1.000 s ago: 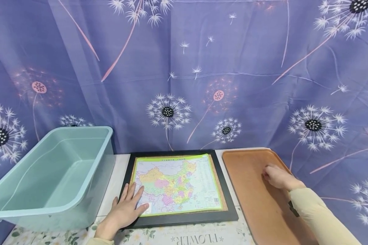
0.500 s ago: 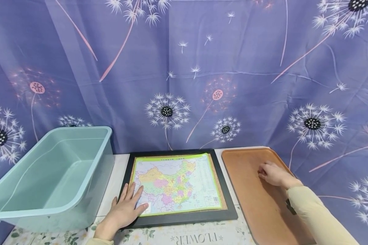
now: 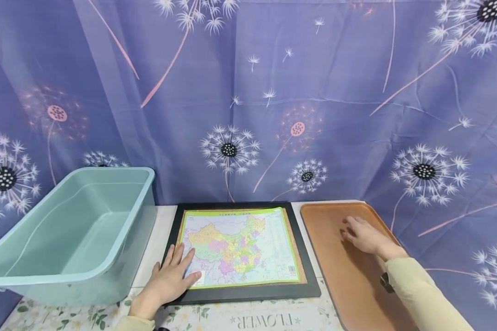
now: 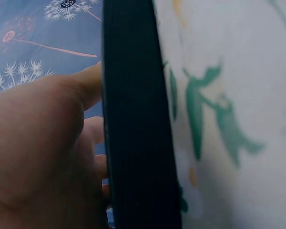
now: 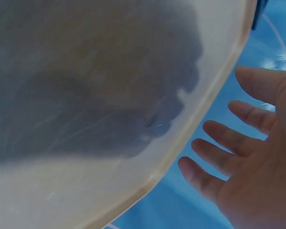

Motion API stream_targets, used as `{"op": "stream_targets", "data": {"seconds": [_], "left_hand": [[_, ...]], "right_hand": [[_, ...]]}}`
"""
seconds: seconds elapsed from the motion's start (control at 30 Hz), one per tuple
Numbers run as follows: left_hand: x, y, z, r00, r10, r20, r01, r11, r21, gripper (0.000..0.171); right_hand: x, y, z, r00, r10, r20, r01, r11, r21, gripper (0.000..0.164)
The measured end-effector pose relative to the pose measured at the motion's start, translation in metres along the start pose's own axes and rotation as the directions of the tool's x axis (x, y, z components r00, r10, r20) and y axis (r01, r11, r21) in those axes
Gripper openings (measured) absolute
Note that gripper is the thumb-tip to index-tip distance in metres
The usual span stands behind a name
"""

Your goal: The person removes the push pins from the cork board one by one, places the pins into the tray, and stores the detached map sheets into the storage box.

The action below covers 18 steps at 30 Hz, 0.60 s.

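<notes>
A colourful map sheet (image 3: 228, 230) with a green border lies inside a black rectangular frame (image 3: 273, 293), brown backing showing round its edges. My left hand (image 3: 165, 280) rests with spread fingers on the frame's lower left corner, fingertips over the map's edge. The left wrist view has the palm (image 4: 33, 143) beside the dark frame side (image 4: 138, 119). Over the brown tray (image 3: 335, 271) on the right hovers my right hand (image 3: 366, 236), its fingers loosely bent and holding nothing. From the right wrist, that hand (image 5: 248, 138) shows fingers apart, near the tray's rim (image 5: 181, 148).
A large pale green plastic tub (image 3: 126, 243) stands at the left, nothing visible inside. A flower-print cloth (image 3: 228, 319) covers the table's front. Behind everything hangs a purple curtain (image 3: 265, 151) with dandelion prints.
My right hand has uncurled from a fist-like shape and shifted slightly left over the tray. The left hand stays on the frame corner. The head view has shifted a little.
</notes>
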<state>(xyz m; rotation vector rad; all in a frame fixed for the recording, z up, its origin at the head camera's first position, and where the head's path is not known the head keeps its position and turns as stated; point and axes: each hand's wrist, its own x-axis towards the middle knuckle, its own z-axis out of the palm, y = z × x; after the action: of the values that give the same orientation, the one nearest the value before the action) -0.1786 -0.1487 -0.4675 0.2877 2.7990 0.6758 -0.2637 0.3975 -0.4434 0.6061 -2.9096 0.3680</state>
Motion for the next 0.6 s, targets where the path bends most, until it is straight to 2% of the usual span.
{"op": "stream_targets", "data": {"seconds": [0.3,0.47,0.6], "left_hand": [[-0.001,0.000,-0.001,1.000,0.004,-0.006,-0.004,1.000,-0.002,0.075],[-0.001,-0.001,-0.002,1.000,0.012,-0.007,-0.012,1.000,-0.015,0.076],[-0.002,-0.002,-0.001,1.000,0.016,-0.014,-0.016,1.000,-0.019,0.075]], "right_hand": [[0.008,-0.040,-0.004,0.999,-0.001,-0.048,0.006,0.995,0.098,0.037],[0.019,-0.062,0.003,0.994,0.010,-0.105,0.006,0.989,0.151,0.036],[0.030,-0.079,0.012,0.992,0.051,-0.112,-0.023,0.971,0.237,0.037]]}}
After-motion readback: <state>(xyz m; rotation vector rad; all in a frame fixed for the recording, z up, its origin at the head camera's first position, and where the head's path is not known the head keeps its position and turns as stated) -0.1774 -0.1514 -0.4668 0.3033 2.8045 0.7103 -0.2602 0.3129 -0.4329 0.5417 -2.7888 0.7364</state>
